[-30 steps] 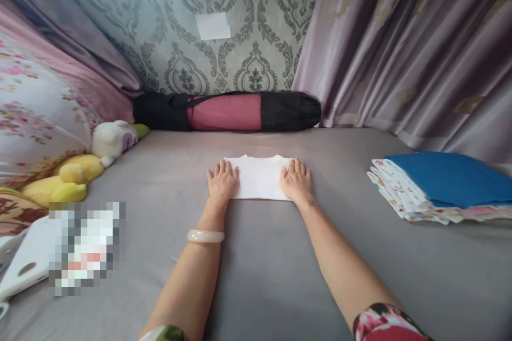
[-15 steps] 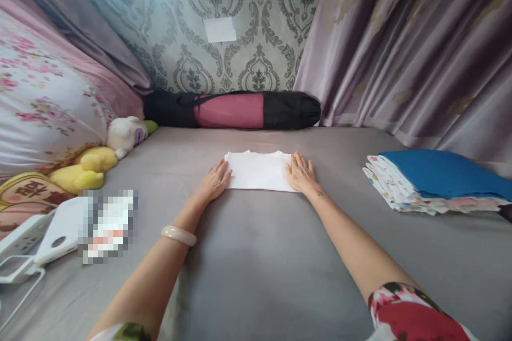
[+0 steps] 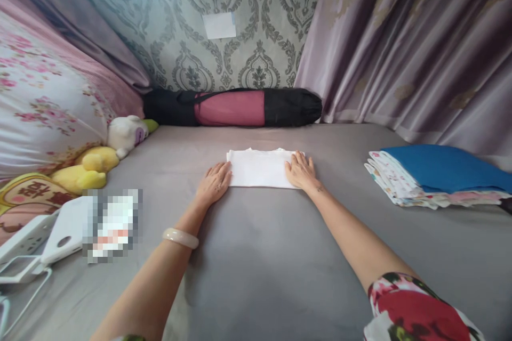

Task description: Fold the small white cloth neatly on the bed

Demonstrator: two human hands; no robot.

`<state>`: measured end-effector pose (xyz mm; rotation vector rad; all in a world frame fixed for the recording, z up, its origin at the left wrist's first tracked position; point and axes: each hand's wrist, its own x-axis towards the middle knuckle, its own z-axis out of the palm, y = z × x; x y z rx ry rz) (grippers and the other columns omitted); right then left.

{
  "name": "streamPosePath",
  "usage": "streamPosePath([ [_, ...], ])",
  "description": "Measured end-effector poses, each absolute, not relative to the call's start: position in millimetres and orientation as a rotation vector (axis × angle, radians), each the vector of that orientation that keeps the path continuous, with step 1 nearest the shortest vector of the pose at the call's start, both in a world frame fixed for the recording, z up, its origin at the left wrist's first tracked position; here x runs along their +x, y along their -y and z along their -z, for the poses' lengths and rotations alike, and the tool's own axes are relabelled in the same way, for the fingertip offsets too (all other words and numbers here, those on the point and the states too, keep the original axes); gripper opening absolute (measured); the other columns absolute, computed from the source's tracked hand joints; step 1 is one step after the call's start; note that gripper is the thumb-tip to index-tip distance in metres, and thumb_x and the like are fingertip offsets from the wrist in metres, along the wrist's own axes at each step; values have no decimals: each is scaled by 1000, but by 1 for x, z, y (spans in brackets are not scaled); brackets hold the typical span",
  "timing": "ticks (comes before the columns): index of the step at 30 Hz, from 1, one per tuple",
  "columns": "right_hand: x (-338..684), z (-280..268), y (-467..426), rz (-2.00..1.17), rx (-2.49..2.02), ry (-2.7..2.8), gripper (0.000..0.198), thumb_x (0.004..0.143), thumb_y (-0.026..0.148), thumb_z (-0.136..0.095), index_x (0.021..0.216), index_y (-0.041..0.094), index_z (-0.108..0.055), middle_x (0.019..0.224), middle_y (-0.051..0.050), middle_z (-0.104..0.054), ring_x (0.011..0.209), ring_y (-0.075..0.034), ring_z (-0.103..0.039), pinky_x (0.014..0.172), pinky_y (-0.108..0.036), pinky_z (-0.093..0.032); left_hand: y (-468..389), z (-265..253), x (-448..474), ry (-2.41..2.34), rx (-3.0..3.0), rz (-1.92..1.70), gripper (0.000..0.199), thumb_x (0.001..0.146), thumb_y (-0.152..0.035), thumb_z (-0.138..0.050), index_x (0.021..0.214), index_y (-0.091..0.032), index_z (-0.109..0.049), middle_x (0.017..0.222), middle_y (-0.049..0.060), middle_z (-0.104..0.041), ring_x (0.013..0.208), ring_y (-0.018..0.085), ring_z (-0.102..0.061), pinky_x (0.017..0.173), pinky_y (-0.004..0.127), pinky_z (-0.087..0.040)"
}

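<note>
Head view: cloth (image 3: 258, 169) crosswise toward bed's (image 3: 276, 256) far edge.
My right hand (image 3: 301, 171) overlaps one end, left hand (image 3: 215, 183) meets the other, both flat, ungripping.

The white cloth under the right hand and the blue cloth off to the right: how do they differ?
Place: the white cloth lies on the grey sheet; the blue cloth tops a stack of patterned cloths.
Contact: the right hand rests on the white cloth; no hand touches the blue cloth.
Size: the white cloth looks smaller than the blue cloth.
Both look plain and lie flat.
</note>
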<state>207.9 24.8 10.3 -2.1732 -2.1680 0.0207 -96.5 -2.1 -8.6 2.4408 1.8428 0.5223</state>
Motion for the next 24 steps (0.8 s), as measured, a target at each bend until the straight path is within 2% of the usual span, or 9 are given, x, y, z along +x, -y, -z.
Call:
streamPosePath([
  [5,179,-13,-25,-18,-2032,2172,57,103,37,-24,151,6,-31,159,-16,-22,146,-26,-18,118,-48,-13,5,7,-95,-1879,2424,-540,50,101,-36,-26,142,-13,-42,144,13,-50,135,24,-43,115,41,-33],
  [12,166,-6,-23,-56,-1999,2190,53,103,35,-26,150,11,-34,159,-13,-22,145,-26,-19,117,-50,-17,7,5,-92,-1961,2434,-484,47,101,-35,-28,140,-17,-46,144,14,-49,136,26,-41,115,43,-33],
  [19,166,-9,-24,-49,-2024,2200,53,103,34,-28,149,10,-35,159,-15,-23,144,-28,-20,116,-51,-18,8,4,-91,-1982,2429,-480,47,101,-36,-28,140,-16,-46,144,15,-47,136,26,-42,114,42,-35],
  [24,148,-12,-26,-27,-1964,2224,52,102,32,-29,148,8,-37,157,-15,-27,145,-26,-19,118,-50,-12,8,4,-91,-1985,2414,-522,48,101,-37,-28,139,-16,-47,143,16,-47,134,27,-44,112,42,-37],
])
